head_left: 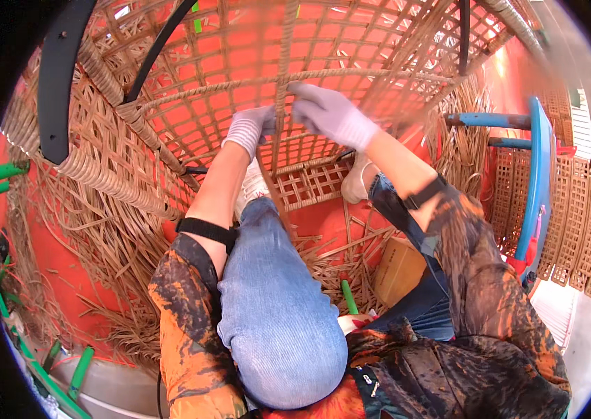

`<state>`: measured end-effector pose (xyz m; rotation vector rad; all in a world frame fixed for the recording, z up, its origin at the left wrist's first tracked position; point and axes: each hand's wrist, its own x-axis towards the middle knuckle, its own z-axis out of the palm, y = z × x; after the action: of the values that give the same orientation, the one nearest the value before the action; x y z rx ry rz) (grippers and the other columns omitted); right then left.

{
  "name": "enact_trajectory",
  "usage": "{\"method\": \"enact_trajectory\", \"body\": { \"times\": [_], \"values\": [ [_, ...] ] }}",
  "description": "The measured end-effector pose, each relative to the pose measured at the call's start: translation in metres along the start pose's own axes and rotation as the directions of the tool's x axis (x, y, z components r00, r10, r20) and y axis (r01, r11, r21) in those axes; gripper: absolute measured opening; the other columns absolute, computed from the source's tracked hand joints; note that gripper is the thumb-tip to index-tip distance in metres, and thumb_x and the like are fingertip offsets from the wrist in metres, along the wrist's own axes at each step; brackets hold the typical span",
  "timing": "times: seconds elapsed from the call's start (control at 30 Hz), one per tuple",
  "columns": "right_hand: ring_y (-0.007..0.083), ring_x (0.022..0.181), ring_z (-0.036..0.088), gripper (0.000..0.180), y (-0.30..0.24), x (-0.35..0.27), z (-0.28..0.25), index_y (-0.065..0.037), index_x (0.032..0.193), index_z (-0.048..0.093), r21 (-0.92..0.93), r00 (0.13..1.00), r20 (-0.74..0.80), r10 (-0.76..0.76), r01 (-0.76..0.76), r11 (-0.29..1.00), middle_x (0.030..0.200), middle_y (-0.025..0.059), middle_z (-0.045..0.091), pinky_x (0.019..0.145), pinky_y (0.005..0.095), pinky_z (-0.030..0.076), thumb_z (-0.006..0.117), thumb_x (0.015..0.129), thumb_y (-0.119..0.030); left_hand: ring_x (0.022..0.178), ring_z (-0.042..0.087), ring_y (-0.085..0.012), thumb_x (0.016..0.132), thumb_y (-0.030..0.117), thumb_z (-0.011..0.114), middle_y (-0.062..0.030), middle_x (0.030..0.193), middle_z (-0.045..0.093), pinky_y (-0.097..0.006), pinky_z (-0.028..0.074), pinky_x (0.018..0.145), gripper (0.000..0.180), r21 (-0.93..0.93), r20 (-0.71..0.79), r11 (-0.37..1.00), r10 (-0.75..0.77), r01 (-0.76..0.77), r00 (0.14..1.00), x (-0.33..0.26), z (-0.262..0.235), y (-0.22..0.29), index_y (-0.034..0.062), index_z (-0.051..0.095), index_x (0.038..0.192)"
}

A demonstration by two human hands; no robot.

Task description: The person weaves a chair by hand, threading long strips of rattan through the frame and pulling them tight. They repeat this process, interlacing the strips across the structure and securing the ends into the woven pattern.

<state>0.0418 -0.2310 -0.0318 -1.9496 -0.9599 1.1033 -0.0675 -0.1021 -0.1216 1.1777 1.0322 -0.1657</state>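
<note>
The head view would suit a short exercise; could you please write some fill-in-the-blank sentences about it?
The left hand and right hand both wear pale ____.
The wrapped upright strut runs ____ the two hands.
The jeans are coloured ____.
The curved painted bar stands toward the picture's ____ edge.

Missing words: gloves; between; blue; right.

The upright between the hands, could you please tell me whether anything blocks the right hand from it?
Nothing visible does: the gloved right hand is close beside the upright, on its right, though whether they touch is unclear.
</note>
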Motion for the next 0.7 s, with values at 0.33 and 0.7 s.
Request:
{"method": "enact_trajectory", "body": {
  "times": [0.33, 0.7],
  "values": [
    [0.0324, 0.071, 0.064, 0.018, 0.026, -0.093, 0.011, -0.006, 0.089, 0.059, -0.886, 0.948, 0.315, 0.038, 0.28, 0.369, 0.076, 0.0149, 0.063, 0.06, 0.0429, 0.051, 0.058, 0.073, -0.013, 0.08, 0.063, -0.0243, 0.083, 0.053, 0.055, -0.0118, 0.088, 0.068, -0.036, 0.048, 0.073, 0.05, 0.296, -0.218, 0.953, 0.14, -0.072, 0.966, -0.035, -0.004, -0.005, 0.005, 0.067, 0.092],
    [0.0275, 0.075, 0.068, 0.018, 0.124, -0.322, 0.123, -0.009, 0.097, 0.06, -0.579, 0.401, 0.815, 0.418, 0.532, 0.618, 0.083, 0.0117, 0.068, 0.062, 0.0422, 0.054, 0.055, 0.081, -0.018, 0.081, 0.064, -0.031, 0.092, 0.021, 0.049, -0.0176, 0.086, 0.066, -0.04, 0.05, 0.076, 0.027, 0.798, -0.025, 0.461, 0.668, -0.387, 0.744, -0.024, 0.011, -0.014, 0.0048, 0.064, 0.108]
  ]
}}
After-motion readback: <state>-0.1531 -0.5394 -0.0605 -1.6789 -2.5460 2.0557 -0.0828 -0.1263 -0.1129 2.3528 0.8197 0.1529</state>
